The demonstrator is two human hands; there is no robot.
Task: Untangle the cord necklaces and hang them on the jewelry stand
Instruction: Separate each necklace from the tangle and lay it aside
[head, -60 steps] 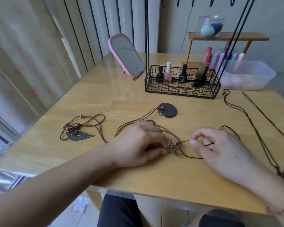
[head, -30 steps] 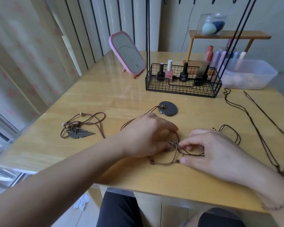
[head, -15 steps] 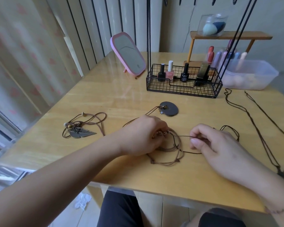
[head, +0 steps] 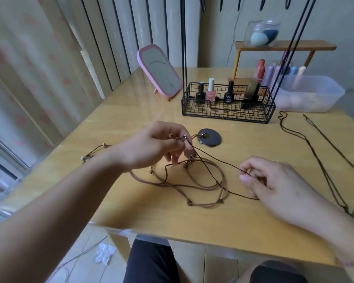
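My left hand (head: 153, 146) is raised a little above the table and pinches a small metal clasp end of the tangled cords. From it a thin dark cord (head: 217, 160) runs taut to my right hand (head: 274, 180), which pinches it low over the table. Light brown cord loops (head: 192, 186) with knots lie tangled between the hands, and a small brown pendant (head: 189, 153) hangs below my left fingers. A dark round disc pendant (head: 209, 137) lies just behind. The jewelry stand's black wire basket base (head: 227, 115) and upright rods (head: 184, 48) stand at the back.
A beaded brown necklace (head: 94, 153) lies left, partly hidden by my forearm. Two dark cord necklaces (head: 323, 160) stretch along the right side. A pink mirror (head: 158, 72), a clear plastic tub (head: 311, 94) and a wooden shelf (head: 284, 46) stand at the back. Nail polish bottles (head: 210, 92) sit in the basket.
My left hand has lifted the clasp end up and back from the table. The thin dark cord is drawn taut and the brown loops have spread out. My right hand stayed nearly in place.
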